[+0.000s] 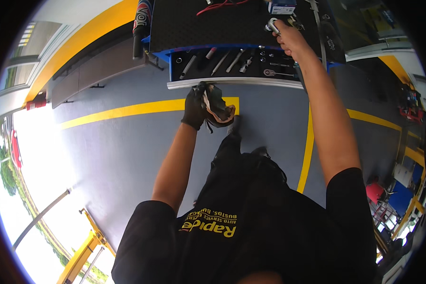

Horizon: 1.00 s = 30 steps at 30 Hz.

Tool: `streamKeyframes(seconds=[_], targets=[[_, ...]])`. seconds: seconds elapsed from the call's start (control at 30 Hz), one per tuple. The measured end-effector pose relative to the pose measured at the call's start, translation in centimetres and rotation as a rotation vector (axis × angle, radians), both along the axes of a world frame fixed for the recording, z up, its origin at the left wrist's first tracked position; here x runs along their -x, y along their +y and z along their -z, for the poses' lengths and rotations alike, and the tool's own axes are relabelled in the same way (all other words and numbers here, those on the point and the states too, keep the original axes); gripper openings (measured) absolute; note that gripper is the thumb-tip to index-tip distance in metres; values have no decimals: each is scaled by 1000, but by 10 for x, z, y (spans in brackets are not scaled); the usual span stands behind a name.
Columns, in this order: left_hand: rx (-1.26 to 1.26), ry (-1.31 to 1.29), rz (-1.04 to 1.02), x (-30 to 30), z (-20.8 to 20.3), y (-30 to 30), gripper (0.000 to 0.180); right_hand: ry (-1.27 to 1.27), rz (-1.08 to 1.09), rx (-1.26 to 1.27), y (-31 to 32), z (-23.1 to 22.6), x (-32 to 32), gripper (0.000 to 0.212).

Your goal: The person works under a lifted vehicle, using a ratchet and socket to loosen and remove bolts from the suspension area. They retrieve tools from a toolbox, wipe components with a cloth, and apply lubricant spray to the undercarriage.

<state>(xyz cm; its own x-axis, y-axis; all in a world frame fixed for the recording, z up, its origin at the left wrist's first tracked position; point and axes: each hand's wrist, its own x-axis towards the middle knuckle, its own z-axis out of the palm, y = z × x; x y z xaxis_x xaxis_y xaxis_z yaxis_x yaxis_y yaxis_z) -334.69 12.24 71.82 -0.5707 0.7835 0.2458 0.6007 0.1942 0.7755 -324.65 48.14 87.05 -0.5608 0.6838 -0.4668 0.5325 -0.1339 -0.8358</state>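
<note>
My left hand, in a dark glove, is closed round a crumpled, stained rag in front of the drawer. Folds of the rag show dark green and pale brown; whether it is a cloth or a glove taken off is hard to tell. My bare right hand reaches over the right part of the cart top, its fingers wrapped round a shiny metal tool with a rounded end. The fingers hide the rest of that tool. Just beyond it sits a small blue and white box.
The pulled-out drawer below the cart's black top holds a ratchet, sockets and several hand tools. A red cable lies on top. A dark cylinder stands at the cart's left corner. Yellow lines mark the grey floor.
</note>
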Motion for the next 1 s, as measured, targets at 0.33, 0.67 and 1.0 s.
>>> streamKeyframes(seconds=[0.33,0.67,1.0], targets=[[382,-873,-66,-31,-51,-61,41,187,112,162,9,27,-3,43],[445,-628,-119,98,-130,10,32,439,120,293,41,33,11,41],[217,-451,-153,176,-89,99,31,68,-33,1021,-5,81,-67,41]])
